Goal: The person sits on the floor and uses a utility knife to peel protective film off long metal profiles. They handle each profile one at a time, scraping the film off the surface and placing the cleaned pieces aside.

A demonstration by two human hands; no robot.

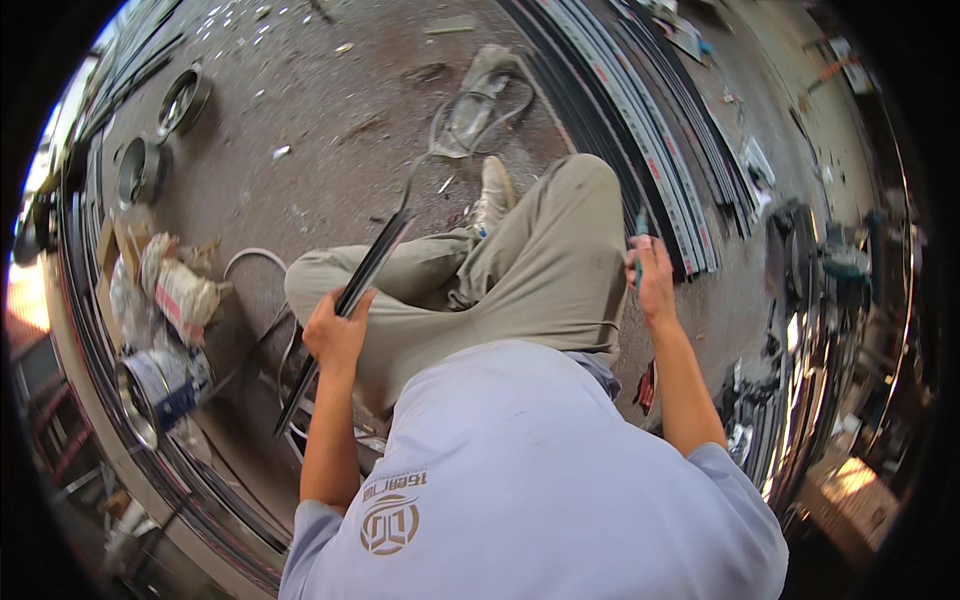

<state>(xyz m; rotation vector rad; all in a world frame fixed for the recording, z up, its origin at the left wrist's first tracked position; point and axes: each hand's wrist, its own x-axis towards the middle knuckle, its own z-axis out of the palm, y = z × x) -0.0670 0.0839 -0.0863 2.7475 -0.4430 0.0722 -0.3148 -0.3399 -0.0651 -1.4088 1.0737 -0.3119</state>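
My left hand [335,330] is closed round a long dark profile bar [372,262], which slants from beside my left forearm up past my knee. From its far end a thin grey strip [409,180] runs to a loose coil [500,112] on the floor, lying over a crumpled clear plastic bag [470,120]. Out by my right knee, my right hand [654,282] is wrapped round a slim tool with a teal handle [641,225]. Its thin shaft points away from me; it looks like a screwdriver, though the tip is blurred.
Bundled long profiles [640,110] lie beyond my right knee. To the left are a metal can [160,390], plastic wrapping [180,285] and two metal rings [184,100]. A red-handled tool [647,385] lies near my right forearm. At far right stand a power tool [845,262] and a cardboard box [850,500].
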